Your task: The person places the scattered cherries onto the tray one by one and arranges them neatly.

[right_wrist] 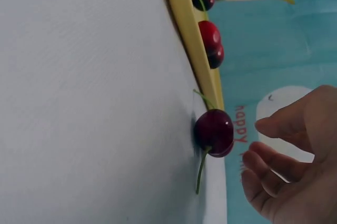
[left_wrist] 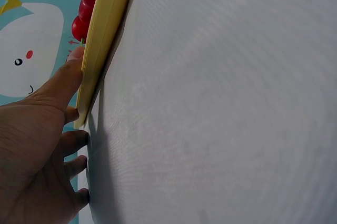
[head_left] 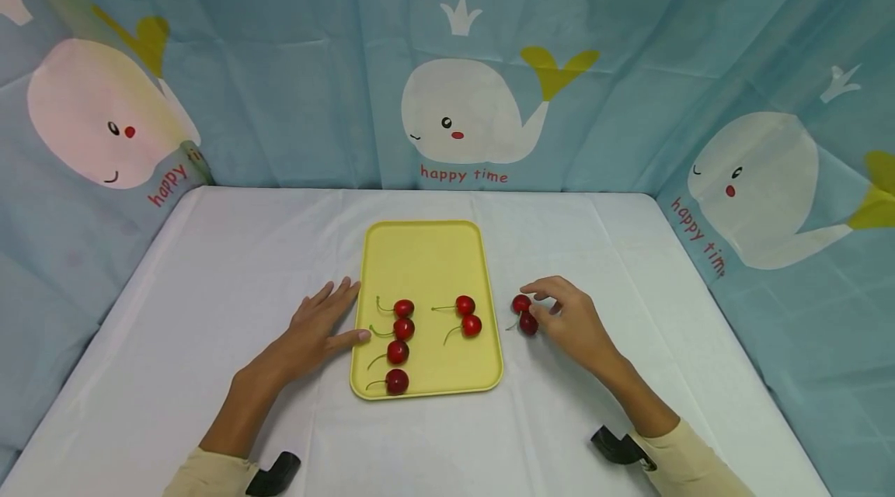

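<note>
A yellow tray (head_left: 426, 264) lies on the white cloth, with several red cherries (head_left: 397, 352) in a column on its left side. Two more cherries (head_left: 471, 325) sit right of its middle. My left hand (head_left: 315, 338) rests spread at the tray's left edge, its thumb on the rim; the left wrist view shows the thumb (left_wrist: 66, 79) against the tray wall. Right of the tray, two dark cherries (head_left: 528, 324) lie together on the cloth. Beside them hovers my right hand (head_left: 569, 318), thumb and fingers loosely bent; a gap separates it from the cherries (right_wrist: 214, 130) in the right wrist view.
White cloth (head_left: 559, 419) covers the table around the tray. A blue curtain (head_left: 294, 116) with printed whales hangs along the back and both sides. Black wrist straps (head_left: 274, 474) show at the sleeves.
</note>
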Tool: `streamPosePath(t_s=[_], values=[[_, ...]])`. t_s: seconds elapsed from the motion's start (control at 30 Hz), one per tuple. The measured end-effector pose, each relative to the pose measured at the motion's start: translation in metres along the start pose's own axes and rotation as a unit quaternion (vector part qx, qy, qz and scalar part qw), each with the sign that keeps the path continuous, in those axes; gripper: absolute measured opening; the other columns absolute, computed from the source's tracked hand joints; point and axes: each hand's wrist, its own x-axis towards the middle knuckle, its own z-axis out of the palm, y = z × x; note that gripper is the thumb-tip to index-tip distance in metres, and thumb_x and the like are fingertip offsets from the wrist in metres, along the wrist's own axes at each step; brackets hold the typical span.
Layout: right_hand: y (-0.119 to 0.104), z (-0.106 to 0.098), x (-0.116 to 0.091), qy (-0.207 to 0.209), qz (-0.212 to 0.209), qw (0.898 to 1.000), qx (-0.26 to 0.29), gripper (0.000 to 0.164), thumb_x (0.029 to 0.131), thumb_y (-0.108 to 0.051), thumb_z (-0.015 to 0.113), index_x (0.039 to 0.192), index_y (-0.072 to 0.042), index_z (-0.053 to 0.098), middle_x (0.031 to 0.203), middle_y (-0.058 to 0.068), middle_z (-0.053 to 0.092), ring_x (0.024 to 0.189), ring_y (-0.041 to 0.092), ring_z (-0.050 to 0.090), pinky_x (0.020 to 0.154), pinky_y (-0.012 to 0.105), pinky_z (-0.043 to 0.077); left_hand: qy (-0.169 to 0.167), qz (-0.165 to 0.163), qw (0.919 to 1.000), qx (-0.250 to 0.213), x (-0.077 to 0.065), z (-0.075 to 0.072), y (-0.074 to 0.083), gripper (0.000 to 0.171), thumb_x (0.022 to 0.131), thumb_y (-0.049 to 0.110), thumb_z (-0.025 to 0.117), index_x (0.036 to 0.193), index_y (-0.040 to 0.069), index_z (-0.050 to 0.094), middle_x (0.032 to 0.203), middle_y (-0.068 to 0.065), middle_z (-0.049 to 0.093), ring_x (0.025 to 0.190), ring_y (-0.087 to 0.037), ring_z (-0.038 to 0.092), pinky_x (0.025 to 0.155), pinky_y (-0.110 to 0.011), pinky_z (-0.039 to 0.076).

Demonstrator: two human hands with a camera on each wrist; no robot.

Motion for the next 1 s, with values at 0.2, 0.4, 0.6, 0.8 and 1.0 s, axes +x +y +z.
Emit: streamPosePath(t_s=[0.2, 0.4, 0.6, 0.8, 1.0], values=[[0.007, 0.0, 0.0, -0.019, 0.006, 1.0, 0.004, 0.038, 0.092, 0.011, 0.065, 0.119, -0.011, 0.08, 0.124, 0.003, 0.074, 0.108, 0.023, 0.069, 0.079, 0.031, 0.06, 0.001, 0.0, 1.0, -0.002, -0.001, -0.001, 0.0, 0.094, 0.096, 0.052, 0.074, 0.168, 0.008, 0.031, 0.174, -0.02, 0.024, 0.162, -0.047, 0.011, 0.127, -0.071, 0.004], [0.011, 0.002, 0.002, -0.037, -0.012, 0.999, -0.003, 0.045, 0.092, 0.017, 0.057, 0.116, -0.012, 0.082, 0.131, 0.005, 0.074, 0.126, 0.029, 0.066, 0.098, 0.049, 0.06, 0.0, -0.001, 1.0, 0.0, -0.001, 0.0, 0.001, 0.094, 0.096, 0.053, 0.074, 0.167, 0.008, 0.031, 0.174, -0.02, 0.024, 0.162, -0.047, 0.011, 0.127, -0.071, 0.003], [0.014, 0.004, 0.003, -0.051, -0.011, 0.999, -0.008, 0.043, 0.092, 0.015, 0.061, 0.115, -0.014, 0.083, 0.13, 0.004, 0.074, 0.124, 0.03, 0.065, 0.099, 0.049, 0.06, 0.0, -0.002, 1.0, -0.001, -0.001, 0.0, 0.001, 0.094, 0.096, 0.052, 0.074, 0.167, 0.008, 0.031, 0.174, -0.02, 0.024, 0.162, -0.047, 0.011, 0.127, -0.071, 0.003], [0.012, 0.004, 0.003, -0.062, 0.02, 0.998, -0.018, 0.036, 0.092, 0.01, 0.067, 0.115, -0.014, 0.083, 0.127, 0.004, 0.075, 0.122, 0.03, 0.065, 0.084, 0.037, 0.059, 0.001, -0.002, 1.0, 0.003, -0.001, 0.0, 0.001, 0.094, 0.096, 0.053, 0.073, 0.167, 0.009, 0.031, 0.174, -0.02, 0.024, 0.162, -0.046, 0.011, 0.127, -0.071, 0.003], [0.013, 0.004, 0.003, -0.061, 0.044, 0.997, -0.011, 0.027, 0.094, 0.004, 0.073, 0.114, -0.012, 0.081, 0.119, 0.002, 0.075, 0.116, 0.026, 0.067, 0.091, 0.044, 0.059, 0.001, -0.002, 1.0, 0.003, -0.001, -0.001, 0.001, 0.094, 0.097, 0.053, 0.073, 0.168, 0.009, 0.031, 0.174, -0.02, 0.024, 0.163, -0.046, 0.011, 0.127, -0.071, 0.003]])
